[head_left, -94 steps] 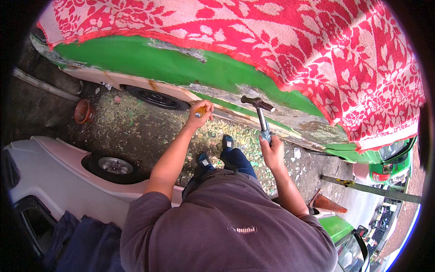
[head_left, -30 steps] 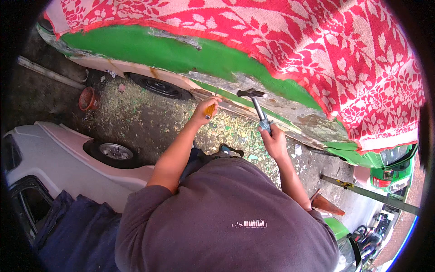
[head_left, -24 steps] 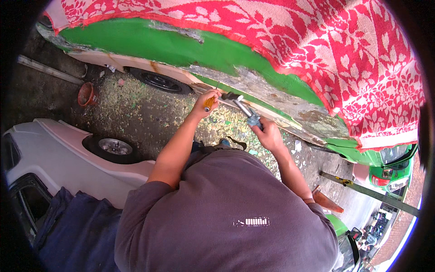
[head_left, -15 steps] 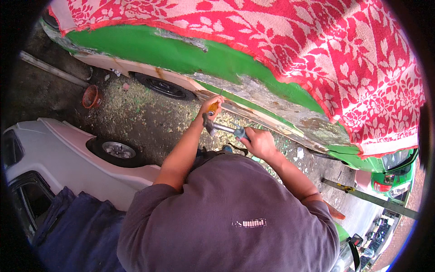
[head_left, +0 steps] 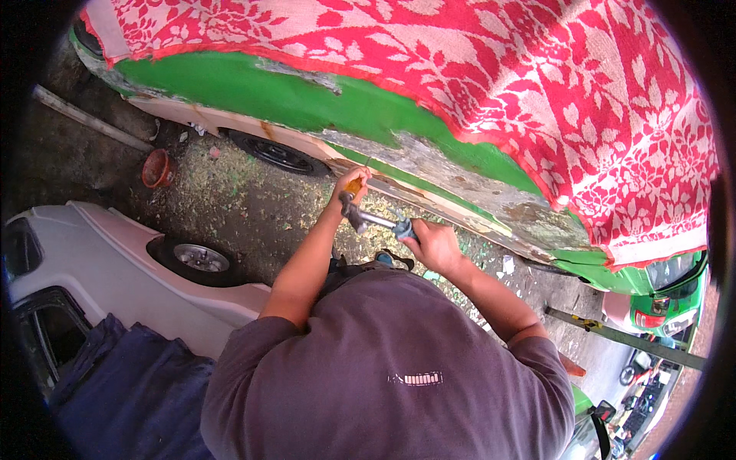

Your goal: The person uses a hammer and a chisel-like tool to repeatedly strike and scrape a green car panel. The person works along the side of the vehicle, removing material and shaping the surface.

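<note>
My left hand (head_left: 353, 179) is closed around the amber handle of a screwdriver (head_left: 353, 186). Its thin shaft sticks out beyond my fingers toward the lower side of a green car body (head_left: 368, 107); whether the tip touches the metal is hard to see. In my right hand (head_left: 435, 244) is a hammer (head_left: 377, 219), gripped by its blue-grey handle. The hammer's dark head sits right by the butt of the screwdriver handle, touching or nearly so. Bare grey and rusty patches show along the car's side, above a cream lower strip.
A red and pink floral cloth (head_left: 537, 92) covers the car's upper part. Paint flakes litter the ground (head_left: 230, 192) near a dark wheel (head_left: 276, 152). A grey-white car (head_left: 138, 261) with a dark blue cloth (head_left: 130, 391) stands behind at left. An orange-brown pot (head_left: 158, 169) lies beyond.
Both hands, with the screwdriver and hammer, appear slightly farther left in view, and the whole view has shifted a little. Both grips stay the same.
</note>
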`<state>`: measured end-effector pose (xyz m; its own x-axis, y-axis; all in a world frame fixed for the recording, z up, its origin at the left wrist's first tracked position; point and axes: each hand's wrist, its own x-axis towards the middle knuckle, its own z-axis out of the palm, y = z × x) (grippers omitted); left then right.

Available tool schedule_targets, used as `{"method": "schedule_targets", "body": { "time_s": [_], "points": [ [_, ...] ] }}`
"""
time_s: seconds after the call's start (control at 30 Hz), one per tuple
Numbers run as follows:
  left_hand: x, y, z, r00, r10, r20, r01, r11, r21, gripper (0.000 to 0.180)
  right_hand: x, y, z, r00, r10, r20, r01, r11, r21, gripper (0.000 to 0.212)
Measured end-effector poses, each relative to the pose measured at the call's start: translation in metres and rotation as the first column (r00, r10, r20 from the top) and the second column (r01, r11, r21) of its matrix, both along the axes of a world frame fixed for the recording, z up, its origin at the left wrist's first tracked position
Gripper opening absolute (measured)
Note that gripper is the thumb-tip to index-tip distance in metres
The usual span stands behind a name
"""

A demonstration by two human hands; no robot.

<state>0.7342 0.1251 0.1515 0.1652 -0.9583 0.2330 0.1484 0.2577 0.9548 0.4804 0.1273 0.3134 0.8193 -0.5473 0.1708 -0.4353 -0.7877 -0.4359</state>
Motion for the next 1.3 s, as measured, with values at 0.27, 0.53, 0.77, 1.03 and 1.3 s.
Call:
{"method": "schedule_targets", "body": {
  "time_s": [0.27,0.53,0.77,1.03,1.3],
  "points": [
    [-0.003,-0.008,0.008,0.998,0.030,0.050,-0.034,0.997,0.076,0.028,0.007,0.002,0.003,0.993,-0.025,-0.114,0.026,1.000,0.009,0.034],
    [0.003,-0.021,0.013,0.995,0.096,-0.031,-0.088,0.975,0.202,0.025,0.007,-0.009,-0.003,0.972,-0.065,-0.224,0.067,0.998,0.003,0.038],
    [0.009,-0.019,0.009,0.995,0.093,-0.033,-0.087,0.986,0.146,0.025,0.017,-0.009,-0.001,0.982,-0.096,-0.163,0.103,0.994,0.037,0.039],
    [0.011,-0.024,0.014,0.999,0.038,-0.002,-0.037,0.985,0.168,0.025,0.019,-0.010,-0.003,0.990,-0.118,-0.081,0.126,0.988,0.091,0.038],
    [0.019,-0.028,0.007,0.995,0.014,-0.094,0.003,0.984,0.178,0.023,0.025,-0.010,0.008,0.972,-0.196,-0.132,0.215,0.965,0.150,0.041]
  ]
}}
